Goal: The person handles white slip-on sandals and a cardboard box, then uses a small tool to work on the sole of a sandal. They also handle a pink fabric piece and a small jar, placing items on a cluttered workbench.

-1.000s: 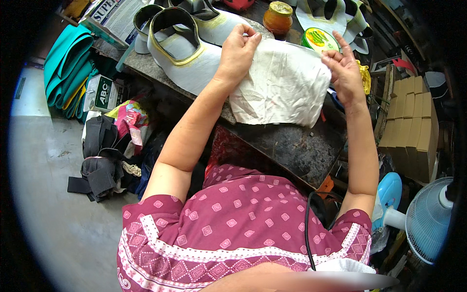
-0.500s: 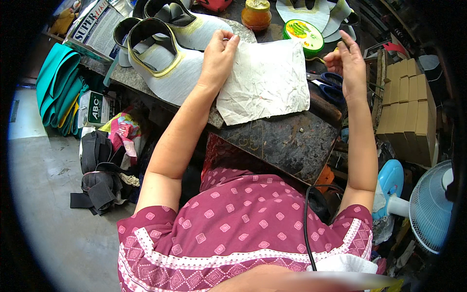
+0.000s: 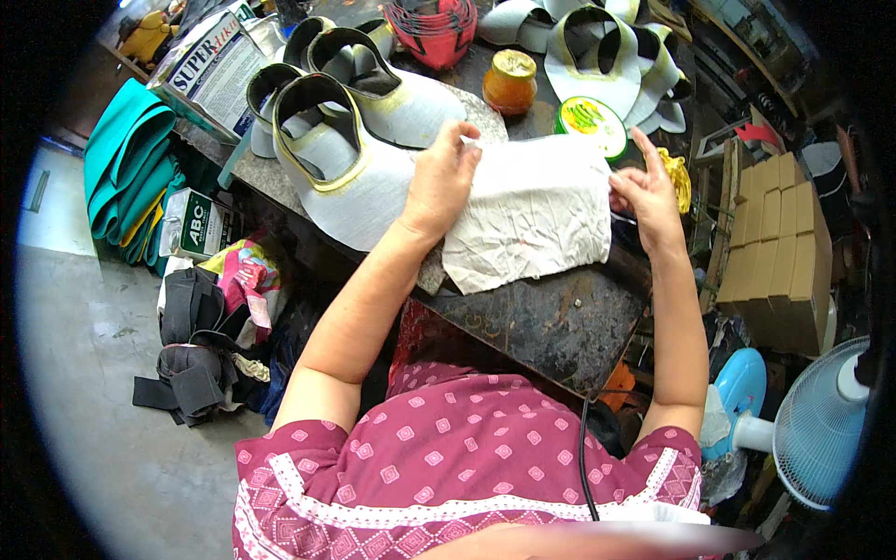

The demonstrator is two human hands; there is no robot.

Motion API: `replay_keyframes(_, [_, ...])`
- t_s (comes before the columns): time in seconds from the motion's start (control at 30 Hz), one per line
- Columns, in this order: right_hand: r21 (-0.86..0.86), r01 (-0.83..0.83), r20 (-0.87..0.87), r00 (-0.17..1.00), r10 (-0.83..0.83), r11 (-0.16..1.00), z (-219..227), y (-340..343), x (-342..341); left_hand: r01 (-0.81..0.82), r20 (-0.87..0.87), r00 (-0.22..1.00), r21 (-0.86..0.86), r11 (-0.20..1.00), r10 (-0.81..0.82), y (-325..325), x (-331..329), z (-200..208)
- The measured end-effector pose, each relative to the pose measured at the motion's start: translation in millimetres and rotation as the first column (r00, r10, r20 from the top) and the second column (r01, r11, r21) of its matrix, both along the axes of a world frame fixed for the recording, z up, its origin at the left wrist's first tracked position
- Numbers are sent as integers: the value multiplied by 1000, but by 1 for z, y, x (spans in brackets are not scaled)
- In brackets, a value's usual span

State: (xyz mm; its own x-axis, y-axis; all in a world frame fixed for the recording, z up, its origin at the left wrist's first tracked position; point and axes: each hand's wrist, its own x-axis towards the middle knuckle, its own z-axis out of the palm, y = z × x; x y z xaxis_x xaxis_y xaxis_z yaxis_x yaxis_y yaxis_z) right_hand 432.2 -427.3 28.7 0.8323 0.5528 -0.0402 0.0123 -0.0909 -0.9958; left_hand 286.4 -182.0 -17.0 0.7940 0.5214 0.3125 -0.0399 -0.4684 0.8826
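A creased white cloth (image 3: 527, 233) lies over the front of the dark work table. My left hand (image 3: 441, 187) grips its upper left edge, fingers curled in. At the upper right edge, my right hand (image 3: 651, 201) pinches the cloth between thumb and fingers, with the index finger stretched upward. Close beside my left hand stand several grey shoe uppers (image 3: 359, 210) with dark openings and yellowish rims. Just beyond the cloth is a round green-rimmed container (image 3: 597, 126) with a patterned lid. A jar of amber stuff (image 3: 510, 84) stands behind it.
More grey uppers (image 3: 593, 70) and a red bundle wound with cord (image 3: 434, 33) are at the back. Stacked brown boxes (image 3: 775, 243) and a fan (image 3: 821, 420) stand at right. Folded green fabric (image 3: 131, 177) and black strips (image 3: 191, 308) are at left.
My right hand has come left and down to the cloth's right edge. A crease now runs across the cloth's upper part. The whole view has shifted, showing more of the table's back.
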Motion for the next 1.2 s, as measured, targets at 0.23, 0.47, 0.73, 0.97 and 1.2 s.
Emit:
replay_keyframes(0.23, [-100, 183, 489, 865, -112, 978, 8, -9, 26, 29, -8, 1000, 137, 990, -28, -3, 2, 1])
replay_keyframes(0.47, [-698, 354, 714, 401, 574, 622, -4, 36, 43, 102, -12, 995, 152, 983, -101, -6, -3, 5])
replay_keyframes(0.73, [-465, 219, 856, 359, 372, 858, -18, 37, 46, 128, 39, 989, 213, 969, -140, -7, -5, 4])
replay_keyframes(0.97, [-308, -163, 411, 866, 285, 938, -6, 24, 64, 115, 87, 985, 319, 941, -150, -7, 1, -5])
replay_keyframes(1.2, [152, -35, 6, 999, 34, 988, 45, 30, 75, 45, 112, 990, 316, 948, -84, -9, 3, -6])
